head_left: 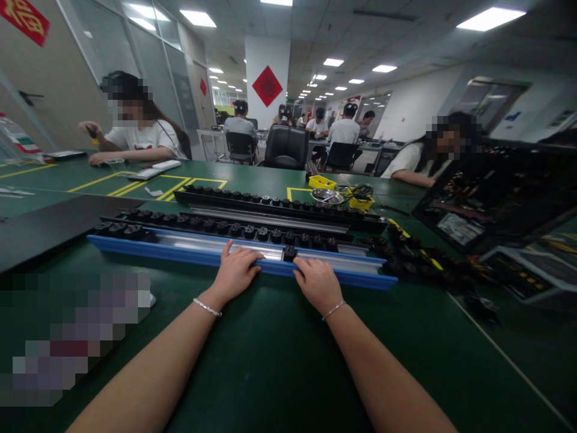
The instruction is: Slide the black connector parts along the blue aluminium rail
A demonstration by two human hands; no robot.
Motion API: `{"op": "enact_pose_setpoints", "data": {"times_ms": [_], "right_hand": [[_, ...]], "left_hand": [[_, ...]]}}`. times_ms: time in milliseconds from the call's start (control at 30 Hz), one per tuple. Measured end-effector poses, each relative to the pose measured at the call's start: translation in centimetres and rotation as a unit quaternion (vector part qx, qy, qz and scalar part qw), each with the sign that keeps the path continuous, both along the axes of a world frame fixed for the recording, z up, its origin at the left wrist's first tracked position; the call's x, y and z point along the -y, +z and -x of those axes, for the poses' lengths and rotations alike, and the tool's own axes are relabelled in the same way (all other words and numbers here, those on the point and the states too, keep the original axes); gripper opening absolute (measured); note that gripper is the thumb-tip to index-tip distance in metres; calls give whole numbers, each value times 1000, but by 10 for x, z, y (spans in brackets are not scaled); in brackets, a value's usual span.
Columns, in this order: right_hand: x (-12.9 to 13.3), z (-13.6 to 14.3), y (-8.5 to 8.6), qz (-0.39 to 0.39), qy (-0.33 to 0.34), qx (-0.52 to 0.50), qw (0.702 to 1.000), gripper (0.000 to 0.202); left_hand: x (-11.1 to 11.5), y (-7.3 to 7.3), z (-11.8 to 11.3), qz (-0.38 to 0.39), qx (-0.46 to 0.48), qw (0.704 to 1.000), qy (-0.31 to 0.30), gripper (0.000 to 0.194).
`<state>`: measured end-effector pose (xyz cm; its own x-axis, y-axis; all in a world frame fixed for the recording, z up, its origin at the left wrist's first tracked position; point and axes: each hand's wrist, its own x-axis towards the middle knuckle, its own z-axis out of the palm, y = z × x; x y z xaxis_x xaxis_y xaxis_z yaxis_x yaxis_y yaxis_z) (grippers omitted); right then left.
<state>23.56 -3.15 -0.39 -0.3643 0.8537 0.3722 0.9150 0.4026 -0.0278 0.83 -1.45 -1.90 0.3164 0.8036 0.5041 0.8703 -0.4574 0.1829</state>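
Observation:
A long blue channel rail [180, 255] with a silvery inside lies across the table in front of me. My left hand [235, 273] grips its near wall left of centre, fingers curled over the edge. My right hand [319, 281] holds the same wall further right, its fingertips partly hidden inside the channel. Between the two hands a small black socket module [290, 253] sits in the rail, close to my right fingertips. More black modules [118, 230] stand in the rail's left end.
Behind the blue rail lie black strips with rows of modules [265, 199]. Loose black modules [410, 252] are heaped to the right, near an open computer case [500, 192] and a power supply [536, 276]. A metal dish [327, 196] stands further back. Two people sit across the table.

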Motion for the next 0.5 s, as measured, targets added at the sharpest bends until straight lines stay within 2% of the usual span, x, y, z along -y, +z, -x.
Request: {"op": "enact_pose_setpoints", "data": {"times_ms": [500], "right_hand": [[0, -5, -1, -11, -19, -9, 1000, 23]], "left_hand": [[1, 3, -3, 16, 5, 1000, 12, 19]]}}
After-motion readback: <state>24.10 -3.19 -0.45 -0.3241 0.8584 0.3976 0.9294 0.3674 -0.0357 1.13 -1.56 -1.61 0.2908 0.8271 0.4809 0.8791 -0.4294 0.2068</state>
